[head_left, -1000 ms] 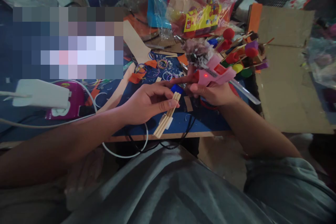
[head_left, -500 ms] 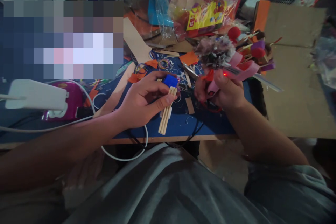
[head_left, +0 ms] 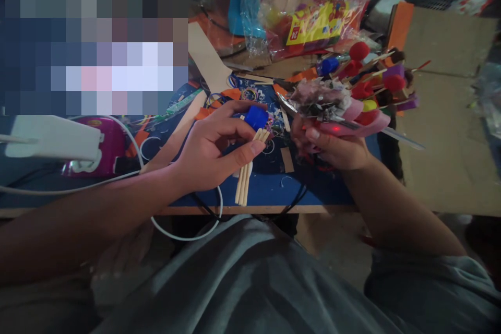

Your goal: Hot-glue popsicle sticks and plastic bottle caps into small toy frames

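My left hand (head_left: 213, 154) is closed around a small bundle of wooden sticks (head_left: 245, 180) and a blue bottle cap (head_left: 257, 117). The sticks hang down over the table's front edge, and the cap sits near their upper end between thumb and fingers. My right hand (head_left: 336, 148) grips a pink hot glue gun (head_left: 354, 124) with a red light lit on it. A clear glue stick (head_left: 403, 138) pokes out of its back. Grey, matted residue (head_left: 319, 95) covers its front, hiding the nozzle. The gun is to the right of the sticks, apart from them.
Sticks with red balls (head_left: 358, 51) and another blue cap (head_left: 327, 66) lie behind the glue gun. Scissor-like blades (head_left: 285, 102) lie beside it. A white charger (head_left: 55, 133) with a cable is plugged into a magenta box (head_left: 94, 146). Cardboard (head_left: 446, 130) stands at right.
The glue gun has turned and tipped in my right hand, its handle now mostly hidden. My left hand has barely moved; the sticks and cap are tilted slightly differently. The view has shifted a little.
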The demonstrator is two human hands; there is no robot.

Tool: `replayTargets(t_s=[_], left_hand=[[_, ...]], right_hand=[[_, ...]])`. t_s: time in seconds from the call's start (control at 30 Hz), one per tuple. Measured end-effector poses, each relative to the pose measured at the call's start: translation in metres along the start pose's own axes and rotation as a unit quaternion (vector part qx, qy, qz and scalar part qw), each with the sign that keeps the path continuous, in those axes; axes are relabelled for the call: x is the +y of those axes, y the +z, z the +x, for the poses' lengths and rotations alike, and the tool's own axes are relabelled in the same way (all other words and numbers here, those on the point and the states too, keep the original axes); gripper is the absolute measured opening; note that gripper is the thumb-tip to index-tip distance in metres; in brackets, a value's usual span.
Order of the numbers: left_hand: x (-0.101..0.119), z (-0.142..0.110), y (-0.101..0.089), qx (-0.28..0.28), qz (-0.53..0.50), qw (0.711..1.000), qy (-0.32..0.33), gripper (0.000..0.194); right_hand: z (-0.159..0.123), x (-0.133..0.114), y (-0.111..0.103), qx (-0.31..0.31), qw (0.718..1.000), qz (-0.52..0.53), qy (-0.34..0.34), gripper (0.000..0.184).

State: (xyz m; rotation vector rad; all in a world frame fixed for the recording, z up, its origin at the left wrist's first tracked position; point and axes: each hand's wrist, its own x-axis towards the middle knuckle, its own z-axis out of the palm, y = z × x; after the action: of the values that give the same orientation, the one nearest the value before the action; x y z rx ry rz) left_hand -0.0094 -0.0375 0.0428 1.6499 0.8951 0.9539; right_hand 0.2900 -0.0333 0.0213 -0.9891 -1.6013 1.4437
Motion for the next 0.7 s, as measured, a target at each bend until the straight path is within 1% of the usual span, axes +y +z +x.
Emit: replayTargets(t_s=[0.07,0.13,0.23,0.3,0.37,0.43,0.5,0.6,0.7], left_hand=[[-0.001,0.000,0.000,-0.003,-0.019,1.000,-0.014,0.034],[-0.003,0.000,0.001,-0.007,-0.038,0.999,-0.026,0.038],[-0.008,0.000,0.004,-0.034,-0.054,0.998,-0.022,0.035],[-0.012,0.000,0.006,-0.073,-0.064,0.995,-0.027,0.035],[-0.014,0.001,0.008,-0.108,-0.071,0.991,-0.036,0.038],[-0.013,0.002,0.008,-0.125,-0.070,0.989,-0.028,0.040],[-0.011,0.004,0.008,-0.140,-0.063,0.988,-0.014,0.038],[-0.009,0.005,0.006,-0.157,-0.075,0.984,-0.030,0.037],[-0.010,0.004,0.004,-0.155,-0.098,0.982,-0.051,0.038]], right_hand=[[-0.001,0.001,0.002,0.018,1.000,-0.005,0.002,0.050],[-0.002,0.001,0.006,0.038,0.999,-0.038,0.007,0.049],[0.001,-0.002,0.014,0.052,0.996,-0.073,-0.012,0.048],[0.004,-0.005,0.019,0.033,0.997,-0.061,-0.019,0.047],[0.009,-0.007,0.022,-0.010,0.998,-0.056,-0.011,0.048],[0.014,-0.010,0.023,-0.047,0.997,-0.066,-0.006,0.047],[0.019,-0.012,0.024,-0.056,0.996,-0.066,0.002,0.050],[0.019,-0.013,0.026,-0.037,0.998,-0.048,0.008,0.059],[0.012,-0.008,0.022,-0.003,0.999,-0.041,-0.006,0.059]])
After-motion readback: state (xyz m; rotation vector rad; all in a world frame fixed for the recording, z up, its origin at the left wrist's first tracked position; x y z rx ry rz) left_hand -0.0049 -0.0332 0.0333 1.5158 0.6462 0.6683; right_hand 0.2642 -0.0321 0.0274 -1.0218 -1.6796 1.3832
